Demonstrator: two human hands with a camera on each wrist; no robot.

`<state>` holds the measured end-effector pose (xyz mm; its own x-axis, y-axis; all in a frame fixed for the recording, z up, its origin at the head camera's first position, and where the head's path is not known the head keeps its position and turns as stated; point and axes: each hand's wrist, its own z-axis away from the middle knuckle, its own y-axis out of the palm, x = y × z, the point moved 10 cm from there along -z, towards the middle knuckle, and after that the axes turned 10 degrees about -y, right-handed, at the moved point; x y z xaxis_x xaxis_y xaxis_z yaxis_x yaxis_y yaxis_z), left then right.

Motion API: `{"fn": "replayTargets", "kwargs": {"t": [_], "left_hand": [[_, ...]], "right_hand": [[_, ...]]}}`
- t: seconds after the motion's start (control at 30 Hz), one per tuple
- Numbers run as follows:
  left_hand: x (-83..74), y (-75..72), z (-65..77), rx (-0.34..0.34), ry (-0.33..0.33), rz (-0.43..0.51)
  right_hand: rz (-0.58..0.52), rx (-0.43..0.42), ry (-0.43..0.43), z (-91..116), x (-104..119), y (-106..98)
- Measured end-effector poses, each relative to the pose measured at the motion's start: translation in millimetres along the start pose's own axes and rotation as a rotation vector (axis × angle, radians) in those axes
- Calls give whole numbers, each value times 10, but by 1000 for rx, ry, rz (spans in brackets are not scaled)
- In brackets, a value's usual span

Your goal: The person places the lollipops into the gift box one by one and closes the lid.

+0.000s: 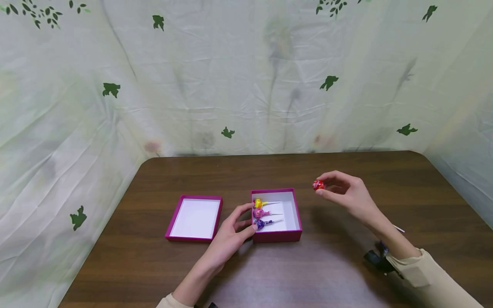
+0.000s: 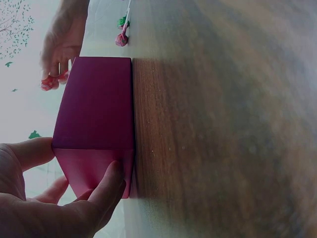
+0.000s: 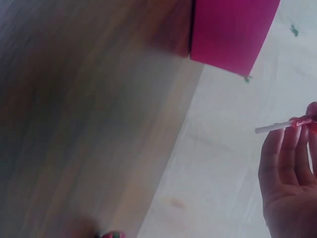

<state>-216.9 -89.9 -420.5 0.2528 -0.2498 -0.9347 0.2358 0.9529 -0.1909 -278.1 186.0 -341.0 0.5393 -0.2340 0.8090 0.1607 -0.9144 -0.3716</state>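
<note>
Lid (image 1: pixel 194 218) is lying beside a box (image 1: pixel 276 237) containing three lollipops (image 1: pixel 259 213); curved left hand (image 1: pixel 230 236) is gripping the box, raised right hand (image 1: pixel 351 194) pinching a red lollipop (image 1: pixel 318 185).

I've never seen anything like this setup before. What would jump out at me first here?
Probably the red lollipop pinched in the right hand, held up to the right of the box. Next, the magenta box itself, with yellow, pink and purple lollipops lined up inside and the left hand touching its left side.
</note>
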Motion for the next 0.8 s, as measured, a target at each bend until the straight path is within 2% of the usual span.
{"fn": "replayTargets", "kwargs": {"t": [0.27,0.6,0.8], "left_hand": [[-23,0,14,-3,12,2],[-24,-7,39,3,11,18],[-44,-3,42,-2,15,11]], "right_hand": [[-86,22,-44,-45,116,175],[-95,60,-73,-93,267,472],[-92,116,-95,-122,352,684]]}}
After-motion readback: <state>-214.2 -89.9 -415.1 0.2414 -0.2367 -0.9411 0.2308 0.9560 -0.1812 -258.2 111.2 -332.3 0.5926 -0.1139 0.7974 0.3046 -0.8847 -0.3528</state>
